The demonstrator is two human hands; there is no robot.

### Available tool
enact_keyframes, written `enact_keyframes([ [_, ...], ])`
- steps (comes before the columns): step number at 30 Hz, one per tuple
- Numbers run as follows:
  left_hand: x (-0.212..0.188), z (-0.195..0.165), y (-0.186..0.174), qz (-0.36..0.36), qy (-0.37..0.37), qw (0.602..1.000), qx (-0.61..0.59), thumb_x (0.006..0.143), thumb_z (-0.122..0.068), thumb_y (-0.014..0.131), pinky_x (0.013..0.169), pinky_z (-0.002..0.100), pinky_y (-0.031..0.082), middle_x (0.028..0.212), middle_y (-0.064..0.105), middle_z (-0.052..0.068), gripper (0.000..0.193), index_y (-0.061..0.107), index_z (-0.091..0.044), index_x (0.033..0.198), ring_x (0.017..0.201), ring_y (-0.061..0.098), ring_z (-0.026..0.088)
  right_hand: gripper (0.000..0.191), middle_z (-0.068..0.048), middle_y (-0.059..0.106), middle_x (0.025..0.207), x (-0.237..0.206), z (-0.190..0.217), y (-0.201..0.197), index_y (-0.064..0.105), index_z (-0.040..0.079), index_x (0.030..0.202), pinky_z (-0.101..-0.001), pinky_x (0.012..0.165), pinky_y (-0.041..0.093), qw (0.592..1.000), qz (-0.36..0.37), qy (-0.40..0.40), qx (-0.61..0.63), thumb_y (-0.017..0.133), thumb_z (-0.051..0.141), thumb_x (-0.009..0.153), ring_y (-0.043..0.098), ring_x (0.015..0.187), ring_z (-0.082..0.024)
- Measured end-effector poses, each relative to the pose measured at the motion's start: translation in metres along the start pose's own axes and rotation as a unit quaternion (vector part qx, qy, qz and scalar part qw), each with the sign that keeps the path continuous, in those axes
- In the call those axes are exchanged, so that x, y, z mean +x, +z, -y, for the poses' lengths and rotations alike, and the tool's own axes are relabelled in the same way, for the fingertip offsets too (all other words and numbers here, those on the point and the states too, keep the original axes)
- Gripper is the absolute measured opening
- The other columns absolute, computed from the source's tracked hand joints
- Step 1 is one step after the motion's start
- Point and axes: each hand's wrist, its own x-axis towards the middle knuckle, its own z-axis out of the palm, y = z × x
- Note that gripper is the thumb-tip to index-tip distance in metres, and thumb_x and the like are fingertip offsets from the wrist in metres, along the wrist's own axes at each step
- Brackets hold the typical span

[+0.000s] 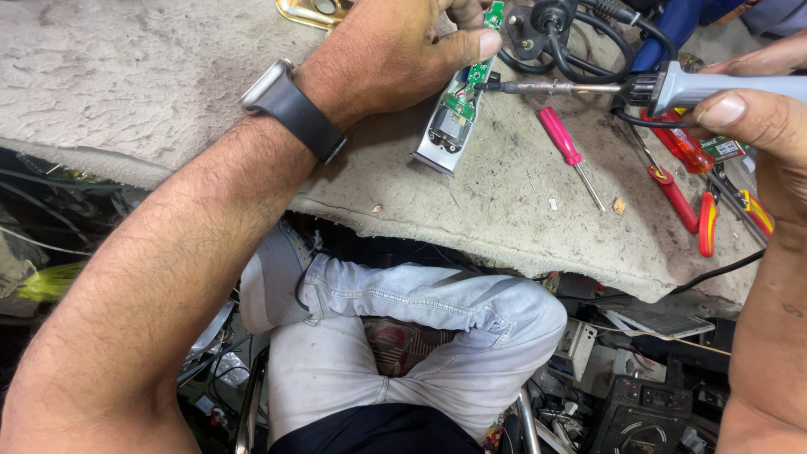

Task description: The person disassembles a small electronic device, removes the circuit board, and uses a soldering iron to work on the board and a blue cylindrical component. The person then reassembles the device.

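From the head camera, the left hand [395,50] reaches across the worn grey worktop [151,76] and pins a small opened device [454,113] near the worktop's far edge. Its thumb [471,44] presses on the upper end of the green circuit board [479,59] that sits in the device's silvery casing; the other fingers are curled together behind the board and mostly hidden. A dark wristwatch [290,105] sits on that wrist.

The right hand [761,118] comes in from the right edge, its fingers closed around the grey handle of a soldering iron [639,86]. The iron lies level, and its metal tip touches the board just below the left thumb.

On the worktop between the hands lies a pink-handled screwdriver [565,143], close to the front edge. Red-handled screwdrivers [677,168] and red-and-yellow pliers [723,219] lie under the right hand near the worktop's right corner. A black cable with a plug [546,25] coils at the far edge. Below the front edge show the person's crossed legs in pale jeans [437,328].
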Motion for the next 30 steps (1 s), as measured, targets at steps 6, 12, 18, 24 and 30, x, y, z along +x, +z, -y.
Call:
enact_keyframes([
  [6,0.0,0.003,-0.001,0.019,0.004,0.999,-0.047,0.106,-0.031,0.072,0.076,0.037,0.059,0.095,0.076,0.009,0.026,0.072,-0.005,0.109,0.088,0.074,0.02,0.03,-0.019,0.071,0.109,0.003,0.007,0.004,0.059,-0.003,0.119,-0.0307,0.092,0.063,1.0,0.003,0.006,0.005,0.073,0.021,0.105,0.074,0.097,-0.021],
  [12,-0.002,0.004,-0.005,0.061,0.015,0.992,-0.113,0.102,-0.011,0.067,0.087,0.033,0.059,0.107,0.074,0.006,0.019,0.068,-0.003,0.12,0.1,0.072,0.015,0.027,-0.019,0.07,0.111,-0.001,0.01,0.007,0.059,-0.002,0.114,-0.0311,0.095,0.062,1.0,0.001,-0.015,0.016,0.074,0.018,0.106,0.073,0.096,-0.02],
  [18,0.004,-0.002,-0.005,0.067,-0.047,0.991,-0.108,0.093,-0.007,0.074,0.075,0.024,0.058,0.094,0.07,0.001,0.023,0.068,-0.005,0.114,0.085,0.067,0.006,0.025,-0.017,0.07,0.115,-0.007,0.016,0.012,0.06,-0.001,0.116,-0.0307,0.101,0.061,1.0,-0.01,-0.022,-0.01,0.078,0.013,0.105,0.07,0.101,-0.019],
  [24,0.005,-0.001,-0.006,0.098,-0.104,0.98,-0.139,0.097,-0.013,0.077,0.072,0.023,0.057,0.092,0.07,0.002,0.021,0.068,-0.002,0.113,0.082,0.066,0.006,0.023,-0.014,0.066,0.113,-0.016,0.031,0.018,0.06,0.0,0.115,-0.0273,0.094,0.063,0.999,-0.016,-0.037,-0.018,0.079,0.008,0.104,0.073,0.103,-0.018],
  [30,0.007,0.004,-0.001,0.1,-0.092,0.951,-0.276,0.098,-0.004,0.072,0.084,0.021,0.062,0.107,0.073,0.0,0.038,0.058,0.002,0.133,0.093,0.071,0.005,0.024,-0.013,0.065,0.112,-0.02,0.042,0.026,0.062,0.0,0.111,-0.0287,0.101,0.064,0.998,-0.032,-0.047,0.008,0.084,0.003,0.101,0.071,0.102,-0.018],
])
